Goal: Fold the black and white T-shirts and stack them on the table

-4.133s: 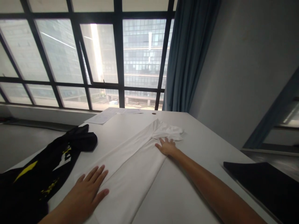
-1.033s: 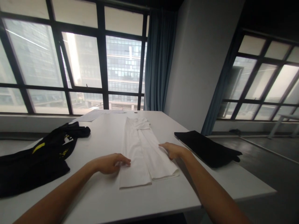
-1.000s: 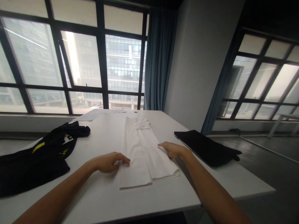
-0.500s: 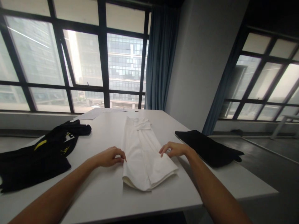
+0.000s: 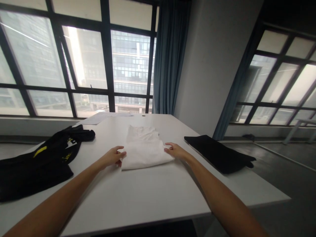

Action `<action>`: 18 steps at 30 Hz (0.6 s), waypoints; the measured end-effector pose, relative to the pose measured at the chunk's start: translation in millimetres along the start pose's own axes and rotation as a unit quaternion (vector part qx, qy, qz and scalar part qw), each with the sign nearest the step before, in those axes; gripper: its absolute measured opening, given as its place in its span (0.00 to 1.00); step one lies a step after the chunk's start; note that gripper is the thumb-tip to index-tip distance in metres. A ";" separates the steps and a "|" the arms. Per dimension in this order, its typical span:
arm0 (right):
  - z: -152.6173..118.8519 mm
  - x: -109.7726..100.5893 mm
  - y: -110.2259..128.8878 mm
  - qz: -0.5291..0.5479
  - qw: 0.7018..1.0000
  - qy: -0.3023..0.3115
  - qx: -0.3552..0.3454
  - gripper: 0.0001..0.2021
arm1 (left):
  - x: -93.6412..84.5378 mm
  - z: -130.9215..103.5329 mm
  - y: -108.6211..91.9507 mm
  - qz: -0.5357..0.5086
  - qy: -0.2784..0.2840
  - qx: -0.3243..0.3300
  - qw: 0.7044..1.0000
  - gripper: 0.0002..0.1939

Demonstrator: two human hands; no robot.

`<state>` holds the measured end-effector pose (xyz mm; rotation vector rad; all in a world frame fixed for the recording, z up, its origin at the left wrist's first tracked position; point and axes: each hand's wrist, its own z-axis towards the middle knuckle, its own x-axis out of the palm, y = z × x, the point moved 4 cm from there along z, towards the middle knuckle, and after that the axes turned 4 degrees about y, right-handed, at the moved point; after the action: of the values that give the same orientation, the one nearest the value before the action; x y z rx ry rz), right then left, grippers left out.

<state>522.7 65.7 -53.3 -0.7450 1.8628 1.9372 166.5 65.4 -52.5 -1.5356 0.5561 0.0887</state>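
A white garment [image 5: 144, 153] lies folded on the white table [image 5: 138, 197] in front of me, its near part turned up over the rest and creased at the far end. My left hand [image 5: 115, 156] is at its left edge, thumb against the cloth and fingers curled by the side. At the right edge, my right hand [image 5: 175, 150] has its thumb and forefinger on the fabric. Both hands look closed on the cloth's sides, though the undersides of the fingertips are hidden.
A black garment with yellow and white marks [image 5: 44, 161] is spread at the left. A folded black cloth item [image 5: 219, 154] lies on the right. Paper sheets [image 5: 92, 118] rest at the far left of the table, before the windows and a blue curtain [image 5: 168, 59].
The near end of the white garment has been folded up and away from me, making it shorter. Both hands have moved forward along its sides.
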 end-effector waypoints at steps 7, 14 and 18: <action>-10.2 -1.2 11.9 -0.102 0.994 0.034 0.001 0.25 | 4.3 0.5 -3.2 0.243 -0.007 0.057 0.968 0.24; -17.9 -0.1 16.6 -0.125 0.980 0.154 0.036 0.23 | 8.7 -19.8 -18.9 0.271 0.108 0.026 0.956 0.22; -25.3 -4.1 12.3 -0.062 0.962 0.254 0.072 0.30 | 14.1 -32.6 -19.2 0.206 0.252 -0.009 0.946 0.26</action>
<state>522.1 40.1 -40.8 -1.3751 2.1470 1.6099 177.1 29.0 -38.4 -1.4392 1.2848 0.0195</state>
